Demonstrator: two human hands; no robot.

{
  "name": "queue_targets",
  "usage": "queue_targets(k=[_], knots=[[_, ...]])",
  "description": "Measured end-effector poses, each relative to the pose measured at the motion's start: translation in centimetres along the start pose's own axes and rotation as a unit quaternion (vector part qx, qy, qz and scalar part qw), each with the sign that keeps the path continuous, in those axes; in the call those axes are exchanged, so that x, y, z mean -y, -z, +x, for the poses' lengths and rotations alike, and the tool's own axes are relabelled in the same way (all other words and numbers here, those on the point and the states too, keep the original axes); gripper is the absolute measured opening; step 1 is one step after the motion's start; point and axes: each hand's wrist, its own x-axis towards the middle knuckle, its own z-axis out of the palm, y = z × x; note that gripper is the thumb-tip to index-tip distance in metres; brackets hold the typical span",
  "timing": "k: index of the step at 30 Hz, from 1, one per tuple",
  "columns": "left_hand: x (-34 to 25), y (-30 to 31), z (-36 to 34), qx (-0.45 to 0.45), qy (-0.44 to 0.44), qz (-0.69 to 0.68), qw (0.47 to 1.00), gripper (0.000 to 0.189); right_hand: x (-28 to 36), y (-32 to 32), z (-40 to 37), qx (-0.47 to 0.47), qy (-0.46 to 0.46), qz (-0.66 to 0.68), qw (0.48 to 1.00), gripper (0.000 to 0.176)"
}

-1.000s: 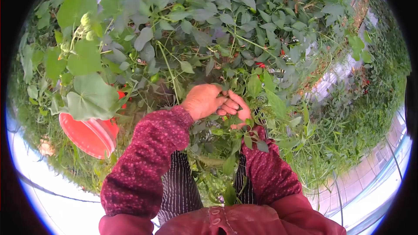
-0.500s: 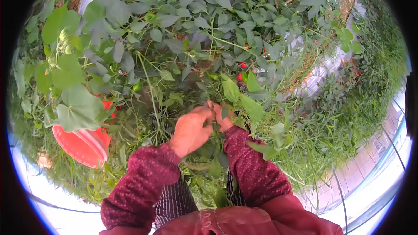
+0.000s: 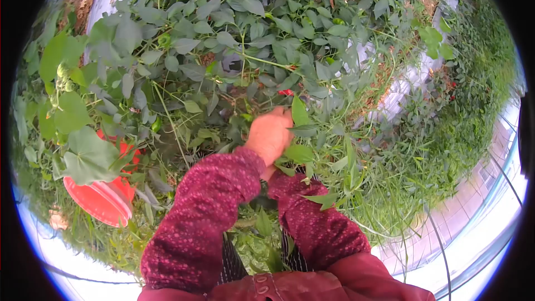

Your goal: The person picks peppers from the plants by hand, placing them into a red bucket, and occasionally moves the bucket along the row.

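My left hand point(image 3: 271, 135) reaches into the pepper plant, its back to the camera and its fingertips among the leaves just below a red pepper point(image 3: 286, 92). What those fingers touch is hidden. Behind and below it, my right hand point(image 3: 269, 173) shows only as a small patch of skin near its cuff, with the fingers out of sight. Green leaves point(image 3: 300, 153) lie close to the right of both hands. A green pepper point(image 3: 156, 125) hangs farther left.
A red bucket point(image 3: 100, 200) stands tilted at the left, partly under a broad leaf point(image 3: 92, 156). Pale ground sheeting point(image 3: 398, 97) shows between rows at the right. Grass point(image 3: 390, 200) grows at the lower right, beside a paved strip point(image 3: 440, 217).
My left hand has moved forward and right, toward the red pepper. My right hand has drawn back and is now mostly covered. The view has shifted slightly.
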Motion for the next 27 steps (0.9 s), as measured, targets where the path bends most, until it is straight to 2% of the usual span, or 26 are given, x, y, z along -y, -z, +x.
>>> queue_targets(k=[1, 3, 4, 6, 7, 8, 9, 10, 11, 12, 13, 14, 15, 16, 17, 18, 19, 21, 22, 23, 24, 25, 26, 27], knots=[[-0.2, -0.5, -0.5, 0.002, 0.0, 0.0, 1.0, 0.022, 0.3, 1.4, -0.7, 0.03, -0.046, 0.075, 0.996, 0.035], [-0.7, -1.3, -1.2, 0.088, 0.006, 0.197, 0.976, 0.033, 0.5, 4.9, -0.9, 0.087, -0.137, 0.223, 0.961, 0.037], [-1.0, -0.9, -1.8, 0.075, 0.0, 0.151, 0.986, 0.045, 0.4, 7.5, -1.4, 0.115, -0.18, 0.295, 0.931, 0.038], [-0.4, -1.8, -2.4, 0.083, -0.004, 0.16, 0.984, 0.046, -0.1, 12.7, -4.7, 0.168, -0.257, 0.426, 0.851, 0.04], [0.1, -2.3, -2.7, 0.091, -0.006, 0.17, 0.981, 0.047, 0.5, 13.0, -4.4, 0.193, -0.292, 0.487, 0.8, 0.041], [0.7, -2.6, -3.1, 0.086, -0.048, 0.172, 0.98, 0.038, -0.8, 15.8, -4.2, 0.21, -0.193, 0.323, 0.902, 0.042], [0.9, -2.9, -3.4, 0.085, -0.047, 0.171, 0.981, 0.038, -2.0, 18.0, -3.4, 0.218, -0.085, 0.144, 0.961, 0.044], [1.0, -3.2, -3.5, 0.113, -0.036, 0.173, 0.978, 0.033, -0.9, 18.7, -2.5, 0.22, -0.086, 0.142, 0.961, 0.044], [1.1, -3.5, -3.6, 0.142, -0.026, 0.177, 0.974, 0.028, 0.3, 19.5, -2.0, 0.05, -0.128, 0.221, 0.966, 0.043], [1.3, -3.8, -3.9, 0.102, -0.078, 0.207, 0.97, 0.022, 2.2, 20.0, -1.2, -0.122, -0.165, 0.293, 0.934, 0.043], [1.8, -3.8, -3.9, 0.101, -0.078, 0.209, 0.97, 0.022, 4.0, 19.9, 0.0, -0.122, -0.163, 0.294, 0.934, 0.043], [2.2, -3.8, -3.8, 0.102, -0.047, 0.172, 0.979, 0.023, 6.2, 19.2, 1.6, -0.137, -0.082, 0.418, 0.894, 0.04], [2.7, -3.9, -3.8, 0.105, -0.015, 0.132, 0.986, 0.024, 7.7, 18.6, 2.9, -0.149, -0.003, 0.532, 0.833, 0.037], [3.6, -4.4, -4.3, 0.107, -0.013, 0.133, 0.985, 0.024, 8.8, 18.3, 4.3, -0.148, -0.004, 0.535, 0.832, 0.037], [4.8, -5.2, -5.0, 0.066, -0.029, 0.143, 0.987, 0.024, 9.6, 18.1, 5.7, -0.184, 0.088, 0.234, 0.951, 0.037], [4.5, -4.7, -5.0, 0.024, -0.046, 0.154, 0.987, 0.025, 10.1, 17.8, 6.5, -0.2, 0.172, -0.094, 0.96, 0.037], [4.2, -4.3, -4.6, 0.022, -0.047, 0.157, 0.986, 0.025, 10.4, 17.2, 6.9, -0.201, 0.175, -0.093, 0.959, 0.037], [3.1, -3.2, -3.8, 0.146, 0.01, 0.209, 0.967, 0.027, 10.5, 16.1, 7.1, -0.209, 0.104, -0.007, 0.972, 0.041], [2.8, -2.5, -3.7, 0.147, 0.009, 0.209, 0.967, 0.027, 9.7, 15.8, 6.5, -0.223, 0.095, -0.078, 0.967, 0.039], [2.6, -1.8, -3.5, 0.099, 0.013, 0.198, 0.975, 0.029, 8.5, 15.5, 6.1, -0.224, 0.096, -0.08, 0.966, 0.039], [2.5, -1.2, -3.3, 0.051, 0.018, 0.186, 0.981, 0.031, 8.2, 15.5, 5.8, -0.227, 0.021, 0.086, 0.97, 0.037], [2.5, -0.6, -3.1, 0.051, 0.018, 0.184, 0.981, 0.031, 7.8, 15.3, 5.3, -0.221, -0.056, 0.25, 0.941, 0.035], [2.5, -0.1, -2.6, -0.009, 0.009, 0.156, 0.988, 0.029, 7.6, 14.5, 4.6, -0.264, 0.023, 0.235, 0.935, 0.032], [2.4, 0.3, -2.1, -0.069, 0.001, 0.127, 0.989, 0.027, 9.0, 15.1, 3.7, -0.263, 0.023, 0.233, 0.936, 0.032]])
